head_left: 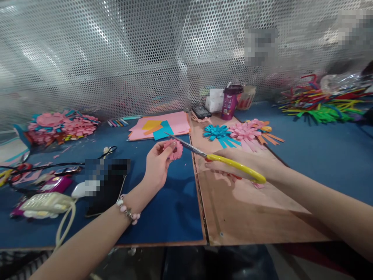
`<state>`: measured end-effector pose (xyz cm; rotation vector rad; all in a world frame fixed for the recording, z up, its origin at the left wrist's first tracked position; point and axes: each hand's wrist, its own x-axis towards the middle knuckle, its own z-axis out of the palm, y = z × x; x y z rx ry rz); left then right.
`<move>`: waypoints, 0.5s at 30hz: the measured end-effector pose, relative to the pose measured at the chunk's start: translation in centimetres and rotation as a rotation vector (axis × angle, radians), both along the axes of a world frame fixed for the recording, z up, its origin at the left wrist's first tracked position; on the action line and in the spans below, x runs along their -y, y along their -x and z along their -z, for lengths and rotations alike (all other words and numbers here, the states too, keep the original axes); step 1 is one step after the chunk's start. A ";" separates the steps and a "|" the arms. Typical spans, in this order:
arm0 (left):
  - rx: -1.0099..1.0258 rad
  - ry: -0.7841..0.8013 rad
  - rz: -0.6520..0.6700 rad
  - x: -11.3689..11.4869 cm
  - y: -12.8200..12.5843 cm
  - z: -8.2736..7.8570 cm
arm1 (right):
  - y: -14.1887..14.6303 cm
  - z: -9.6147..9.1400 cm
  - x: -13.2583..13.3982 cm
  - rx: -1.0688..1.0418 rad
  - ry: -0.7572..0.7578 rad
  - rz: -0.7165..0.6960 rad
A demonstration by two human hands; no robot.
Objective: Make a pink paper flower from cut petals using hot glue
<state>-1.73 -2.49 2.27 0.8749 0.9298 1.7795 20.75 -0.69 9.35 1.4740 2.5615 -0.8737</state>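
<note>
Between the thumb and fingers of my left hand (159, 163) is a small pink paper flower (177, 151) with a ruffled, cut edge. My right hand (233, 163) grips a pair of scissors (236, 166) with yellow handles. The scissor blades point left, their tips just above the flower; whether they touch it I cannot tell. Behind my hands lies a stack of pink paper sheets (175, 121), with a blue piece (163, 130) and orange pieces on top. Farther right rest a finished-looking blue paper flower (217, 132) and a pink paper flower (243, 131), each with strips hanging from it.
A purple cup (230, 103) stands at the back near a tissue pack (215, 100) and a phone (201, 112). A heap of paper flowers (62, 124) sits back left. Another phone (112, 190), cables and a power strip (48, 203) lie at left. Colourful strips (326, 103) pile at right.
</note>
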 end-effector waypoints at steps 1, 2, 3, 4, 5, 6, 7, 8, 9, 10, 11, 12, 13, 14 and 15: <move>0.008 -0.002 0.000 0.0 0.0 0.0 | 0.0 -0.1 0.1 -0.001 0.012 0.002; 0.017 -0.004 -0.002 0.0 0.0 0.1 | 0.1 -0.2 0.1 -0.005 0.022 0.007; 0.023 -0.006 -0.003 0.0 0.0 0.1 | 0.1 -0.3 0.1 -0.009 0.028 0.013; 0.027 -0.006 0.000 0.0 0.0 0.1 | 0.1 -0.4 0.2 -0.011 0.030 0.015; 0.029 -0.007 0.005 0.0 0.0 0.1 | 0.1 -0.4 0.2 -0.010 0.030 0.012; 0.030 -0.007 0.009 0.0 0.0 0.1 | 0.2 -0.5 0.3 -0.005 0.030 0.009; 0.031 -0.006 0.012 0.0 0.1 0.1 | 0.2 -0.5 0.3 0.005 0.029 0.010; 0.032 -0.002 0.012 0.0 0.1 0.1 | 0.2 -0.6 0.4 0.014 0.027 0.012; 0.034 0.003 0.010 0.0 0.1 0.1 | 0.3 -0.7 0.5 0.020 0.023 0.016; 0.035 0.009 0.007 0.0 0.1 0.1 | 0.3 -0.8 0.5 0.024 0.019 0.021; 0.036 0.015 0.004 0.0 0.1 0.1 | 0.3 -0.9 0.6 0.024 0.014 0.025; 0.036 0.019 0.002 0.0 0.1 0.2 | 0.3 -0.9 0.6 0.021 0.011 0.026; 0.034 0.022 0.002 0.0 0.1 0.2 | 0.3 -0.8 0.6 0.016 0.008 0.024; 0.032 0.022 0.005 0.0 0.1 0.2 | 0.2 -0.8 0.6 0.011 0.007 0.021; 0.032 0.020 0.008 0.0 0.1 0.3 | 0.2 -0.6 0.5 0.007 0.006 0.019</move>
